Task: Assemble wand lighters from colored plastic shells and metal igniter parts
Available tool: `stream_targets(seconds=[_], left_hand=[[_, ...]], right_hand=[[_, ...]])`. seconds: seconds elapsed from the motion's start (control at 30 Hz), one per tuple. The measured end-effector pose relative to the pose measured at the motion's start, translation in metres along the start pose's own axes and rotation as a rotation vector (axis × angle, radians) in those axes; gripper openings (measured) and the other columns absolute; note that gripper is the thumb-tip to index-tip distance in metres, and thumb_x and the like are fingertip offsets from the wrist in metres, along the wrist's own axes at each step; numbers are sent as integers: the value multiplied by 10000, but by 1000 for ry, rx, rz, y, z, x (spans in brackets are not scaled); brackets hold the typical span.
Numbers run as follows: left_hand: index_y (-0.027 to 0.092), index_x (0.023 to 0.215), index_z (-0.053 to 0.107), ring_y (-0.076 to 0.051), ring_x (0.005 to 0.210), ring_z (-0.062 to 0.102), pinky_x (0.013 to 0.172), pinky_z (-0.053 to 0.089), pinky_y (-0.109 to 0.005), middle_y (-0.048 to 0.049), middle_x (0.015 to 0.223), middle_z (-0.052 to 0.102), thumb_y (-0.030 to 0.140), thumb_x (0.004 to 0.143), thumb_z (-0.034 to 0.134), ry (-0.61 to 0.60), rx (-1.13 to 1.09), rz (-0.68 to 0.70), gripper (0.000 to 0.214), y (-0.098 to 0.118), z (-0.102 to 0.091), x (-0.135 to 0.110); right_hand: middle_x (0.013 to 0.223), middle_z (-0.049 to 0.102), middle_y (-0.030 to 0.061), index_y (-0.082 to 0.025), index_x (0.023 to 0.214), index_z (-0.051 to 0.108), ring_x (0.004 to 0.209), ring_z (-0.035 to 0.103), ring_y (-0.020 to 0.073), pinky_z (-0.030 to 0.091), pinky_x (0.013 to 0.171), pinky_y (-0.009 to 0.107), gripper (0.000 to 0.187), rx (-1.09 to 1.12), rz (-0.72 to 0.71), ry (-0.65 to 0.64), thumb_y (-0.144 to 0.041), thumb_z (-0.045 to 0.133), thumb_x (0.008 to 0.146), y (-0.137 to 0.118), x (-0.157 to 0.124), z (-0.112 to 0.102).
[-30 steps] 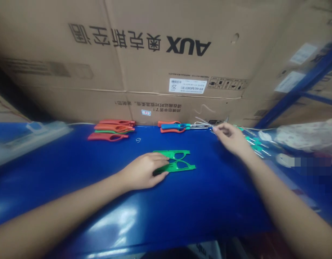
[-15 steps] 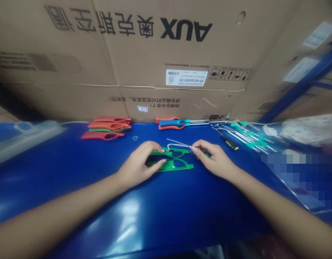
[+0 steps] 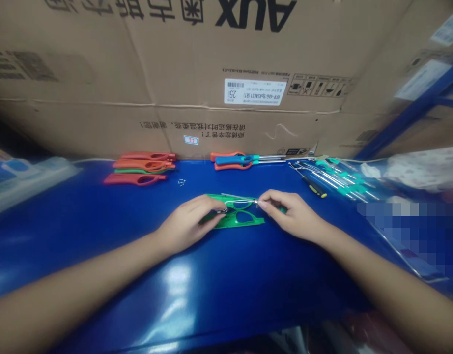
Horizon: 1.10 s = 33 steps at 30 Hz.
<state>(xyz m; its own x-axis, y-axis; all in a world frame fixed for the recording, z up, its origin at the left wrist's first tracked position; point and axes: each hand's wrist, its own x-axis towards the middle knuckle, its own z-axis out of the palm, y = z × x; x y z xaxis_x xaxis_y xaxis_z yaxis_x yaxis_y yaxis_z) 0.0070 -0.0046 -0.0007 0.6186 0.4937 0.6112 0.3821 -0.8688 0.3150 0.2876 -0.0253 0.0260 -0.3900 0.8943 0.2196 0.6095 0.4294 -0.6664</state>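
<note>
Two green lighter handle halves point(image 3: 244, 221) lie on the blue table, partly under my left hand point(image 3: 191, 219). Its thumb and index finger pinch a small part at the end of white wires point(image 3: 237, 200); the part is mostly hidden. The wires stretch to my right hand point(image 3: 289, 211), whose closed fingertips hold their other end along with a thin grey rod point(image 3: 236, 196). That rod points left above the upper green half. Beneath my right hand peeks a bit of teal plastic point(image 3: 283, 210), its remainder covered.
Red, orange and green handles point(image 3: 141, 166) are stacked at back left. Blue and orange lighters point(image 3: 234, 162) lie at back centre. Metal tubes with teal pieces point(image 3: 339, 179) and a black-yellow screwdriver point(image 3: 315, 189) are at right. A large cardboard box point(image 3: 175, 88) stands behind.
My left hand has drawn the small wired part off the upper green half, slightly down and nearer me. The rod has shifted left with my right hand. The camera view has tilted downward.
</note>
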Motion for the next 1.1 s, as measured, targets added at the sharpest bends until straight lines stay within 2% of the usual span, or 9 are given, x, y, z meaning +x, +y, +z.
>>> stream_targets(seconds=[0.2,0.37,0.47,0.57,0.7,0.9,1.0,1.1], left_hand=[[176,1126,640,-144,866,705,819,590,-264,-56,966,728,162,957,610,40,-18,72,172,1,0,0],[187,1150,652,-140,935,699,858,587,-237,-70,1036,704,114,940,602,13,-60,124,227,3,-2,-2],[207,1164,667,-144,943,701,870,588,-235,-68,1046,698,105,926,602,-9,-65,145,266,2,-3,-4],[220,1202,668,-147,951,707,895,586,-238,-65,1058,706,97,905,630,14,-59,184,324,1,-3,-7],[215,1217,671,-136,910,713,872,592,-227,-58,1033,722,113,900,657,42,-55,202,333,2,-3,-7],[173,1179,695,-129,875,708,831,589,-219,-63,990,735,138,931,650,66,-30,128,253,1,-1,-1],[173,1129,707,-139,868,709,819,591,-239,-55,975,749,169,938,652,62,-48,70,199,-2,2,2],[167,1098,711,-155,868,697,819,580,-279,-58,975,756,187,949,640,-6,-59,50,167,-6,3,3]], right_hand=[[811,671,10,-212,1008,630,707,594,140,436,648,252,215,-50,-17,-66,-392,513,997,3,-1,-1],[936,694,17,-219,1020,634,781,620,140,443,698,252,124,-110,-96,-251,-304,559,971,0,-3,-9],[924,696,21,-216,1002,651,777,609,145,438,689,256,109,-119,-160,-315,-281,574,961,-2,-5,-14],[910,703,30,-211,1005,674,760,606,149,442,676,266,137,-112,-194,-321,-289,566,970,-3,-6,-17],[985,724,49,-216,1051,707,843,652,167,482,752,291,200,-83,-217,-331,-322,550,988,-4,-7,-19],[1055,743,49,-222,1082,721,938,683,183,488,830,305,256,-105,-200,-331,-338,503,1014,-4,-6,-21],[958,741,32,-223,1084,690,813,668,163,471,716,282,223,-101,-143,-328,-343,521,1003,-4,-5,-23],[872,707,17,-219,1022,660,748,626,151,444,662,269,179,-103,-89,-316,-352,546,986,-3,-6,-24]])
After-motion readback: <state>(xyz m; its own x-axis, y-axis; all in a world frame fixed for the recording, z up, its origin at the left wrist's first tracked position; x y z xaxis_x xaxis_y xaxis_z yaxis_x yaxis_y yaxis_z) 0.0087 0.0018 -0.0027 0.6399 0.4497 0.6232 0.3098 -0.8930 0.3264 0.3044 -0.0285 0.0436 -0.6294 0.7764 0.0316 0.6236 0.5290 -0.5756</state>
